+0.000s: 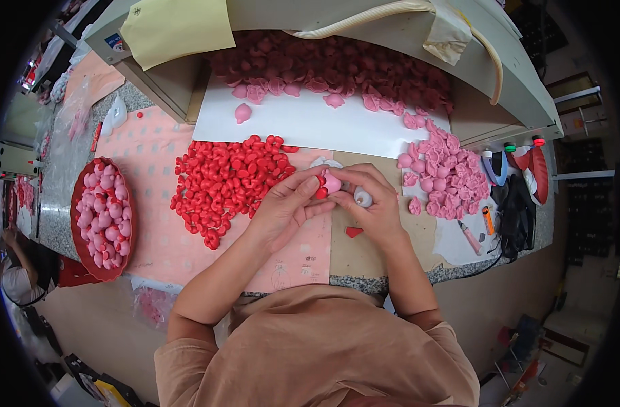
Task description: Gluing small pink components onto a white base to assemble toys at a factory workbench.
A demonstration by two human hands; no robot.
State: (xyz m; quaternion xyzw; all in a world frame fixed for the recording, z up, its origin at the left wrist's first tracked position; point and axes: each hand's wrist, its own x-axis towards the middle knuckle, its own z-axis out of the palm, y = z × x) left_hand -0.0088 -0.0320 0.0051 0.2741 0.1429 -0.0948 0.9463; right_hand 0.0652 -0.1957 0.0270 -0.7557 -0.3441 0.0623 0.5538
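Observation:
Over the middle of the worktable my two hands meet around a small rounded pink plastic piece [332, 182] with a red part [321, 192] at its side. My left hand [283, 207] pinches these between thumb and fingers. My right hand [378, 203] is closed round a small whitish bottle [363, 197], its fingertips close to the pink piece. Fingers partly cover both. To the left of my hands lies a heap of glossy red parts [235, 180]. At the right is a pile of pink pieces [446, 169], some rounded, some hollow.
A red basket [79, 230] at the left holds pink pieces with red parts. More pink pieces [330, 68] fill the grey hooded box [507, 88] behind. An orange lighter [488, 220] and a tube [470, 237] lie right. Another person [25, 271] is at far left.

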